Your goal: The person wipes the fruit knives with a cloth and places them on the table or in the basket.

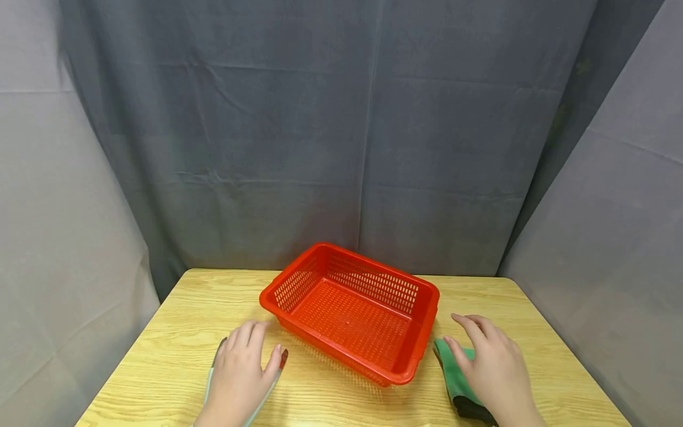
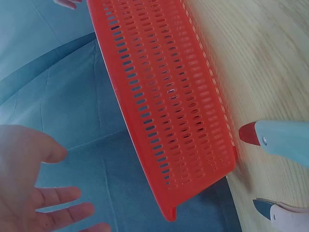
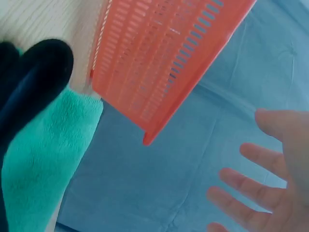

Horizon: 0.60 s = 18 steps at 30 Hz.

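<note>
A red plastic basket [image 1: 352, 320] with slotted walls sits at an angle on the wooden table, its inside bare. To its left, my left hand [image 1: 238, 367] hovers with relaxed fingers, holding nothing. Beneath that hand lie two slim pale-handled things: a light blue one with a red tip [image 2: 285, 138] and a whitish one with a dark tip [image 2: 288, 217]; the hand hides most of them in the head view. My right hand [image 1: 493, 365], fingers spread and holding nothing, is above a fluffy green cloth [image 3: 53, 150]. A black rounded object [image 3: 41, 82] lies by the cloth, its kind unclear.
The light wood table [image 1: 160, 356] has rounded far corners. A dark grey curtain [image 1: 299, 130] hangs behind it. Pale cloth walls [image 1: 58, 237] close in the left and right sides.
</note>
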Motion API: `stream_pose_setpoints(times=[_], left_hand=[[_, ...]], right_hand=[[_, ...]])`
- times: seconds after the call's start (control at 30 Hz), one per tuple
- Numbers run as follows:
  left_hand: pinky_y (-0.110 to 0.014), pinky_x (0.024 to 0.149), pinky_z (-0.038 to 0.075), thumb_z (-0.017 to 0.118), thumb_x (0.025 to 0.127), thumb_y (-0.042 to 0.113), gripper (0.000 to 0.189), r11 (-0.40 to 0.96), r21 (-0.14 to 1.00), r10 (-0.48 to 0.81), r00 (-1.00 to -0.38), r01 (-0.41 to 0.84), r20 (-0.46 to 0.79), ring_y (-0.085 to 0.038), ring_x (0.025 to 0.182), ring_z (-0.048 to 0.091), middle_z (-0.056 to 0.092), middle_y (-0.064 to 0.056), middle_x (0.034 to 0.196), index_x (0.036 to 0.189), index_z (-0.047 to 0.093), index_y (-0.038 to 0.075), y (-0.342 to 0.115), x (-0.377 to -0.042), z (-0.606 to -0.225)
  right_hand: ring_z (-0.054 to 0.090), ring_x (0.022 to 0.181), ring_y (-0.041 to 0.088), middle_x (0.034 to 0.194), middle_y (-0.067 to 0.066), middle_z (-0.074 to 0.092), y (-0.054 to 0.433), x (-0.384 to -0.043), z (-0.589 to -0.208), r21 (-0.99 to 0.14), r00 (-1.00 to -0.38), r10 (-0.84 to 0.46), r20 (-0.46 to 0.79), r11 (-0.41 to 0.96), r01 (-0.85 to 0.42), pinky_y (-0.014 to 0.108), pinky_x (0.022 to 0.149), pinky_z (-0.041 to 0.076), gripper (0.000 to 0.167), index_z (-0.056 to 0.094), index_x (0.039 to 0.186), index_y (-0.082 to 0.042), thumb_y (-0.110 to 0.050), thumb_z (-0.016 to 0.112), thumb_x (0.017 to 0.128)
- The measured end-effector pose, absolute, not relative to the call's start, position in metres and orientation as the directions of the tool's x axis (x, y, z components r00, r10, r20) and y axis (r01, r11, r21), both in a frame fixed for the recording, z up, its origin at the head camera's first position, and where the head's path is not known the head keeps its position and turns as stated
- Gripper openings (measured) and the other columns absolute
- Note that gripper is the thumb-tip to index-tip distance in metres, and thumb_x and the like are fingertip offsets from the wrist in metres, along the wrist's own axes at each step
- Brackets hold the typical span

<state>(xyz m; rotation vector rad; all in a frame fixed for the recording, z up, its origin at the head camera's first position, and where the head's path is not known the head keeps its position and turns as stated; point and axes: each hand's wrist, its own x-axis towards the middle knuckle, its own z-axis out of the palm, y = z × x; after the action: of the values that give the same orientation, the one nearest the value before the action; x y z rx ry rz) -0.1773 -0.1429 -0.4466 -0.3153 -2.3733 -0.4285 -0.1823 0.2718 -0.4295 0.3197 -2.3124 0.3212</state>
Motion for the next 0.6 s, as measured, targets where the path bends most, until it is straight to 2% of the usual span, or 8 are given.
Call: stream_pose_setpoints(times=[0.13,0.33,0.43,0.6], left_hand=[[-0.049,0.082,0.056,0.08,0.085,0.026,0.043,0.919,0.22,0.109,-0.746,0.328,0.657,-0.03,0.097,0.064,0.065,-0.01,0.111,0.119,0.066,0.005,-0.145,-0.177,-0.446],[-0.053,0.088,0.054,0.08,0.087,0.027,0.045,0.922,0.248,0.093,-0.792,0.297,0.603,-0.034,0.106,0.063,0.064,-0.014,0.119,0.122,0.065,0.003,-0.146,-0.175,-0.448],[-0.055,0.09,0.053,0.078,0.089,0.03,0.049,0.928,0.253,0.087,-0.819,0.274,0.567,-0.036,0.112,0.062,0.062,-0.016,0.124,0.126,0.062,0.003,-0.146,-0.173,-0.45],[-0.057,0.092,0.052,0.078,0.089,0.032,0.055,0.936,0.258,0.073,-0.847,0.241,0.526,-0.037,0.116,0.06,0.061,-0.017,0.128,0.131,0.06,0.003,-0.148,-0.172,-0.453]], right_hand=[[0.068,0.085,0.039,0.112,0.015,0.068,0.28,-0.184,-0.431,-0.153,-0.756,-0.117,0.644,0.949,-0.276,0.064,0.069,0.051,0.05,0.071,0.124,-0.013,-0.025,0.088,0.079],[0.061,0.108,0.047,0.128,0.019,0.062,0.295,-0.186,-0.437,-0.124,-0.888,-0.116,0.446,0.974,-0.19,0.072,0.085,0.044,0.057,0.066,0.133,-0.018,-0.038,0.085,0.083],[0.058,0.112,0.049,0.132,0.019,0.06,0.301,-0.189,-0.441,-0.111,-0.925,-0.121,0.359,0.979,-0.172,0.074,0.088,0.041,0.061,0.064,0.136,-0.019,-0.043,0.083,0.083],[0.06,0.111,0.047,0.13,0.017,0.061,0.311,-0.199,-0.45,-0.082,-0.954,-0.153,0.259,0.98,-0.179,0.075,0.087,0.042,0.067,0.062,0.139,-0.02,-0.05,0.081,0.082]])
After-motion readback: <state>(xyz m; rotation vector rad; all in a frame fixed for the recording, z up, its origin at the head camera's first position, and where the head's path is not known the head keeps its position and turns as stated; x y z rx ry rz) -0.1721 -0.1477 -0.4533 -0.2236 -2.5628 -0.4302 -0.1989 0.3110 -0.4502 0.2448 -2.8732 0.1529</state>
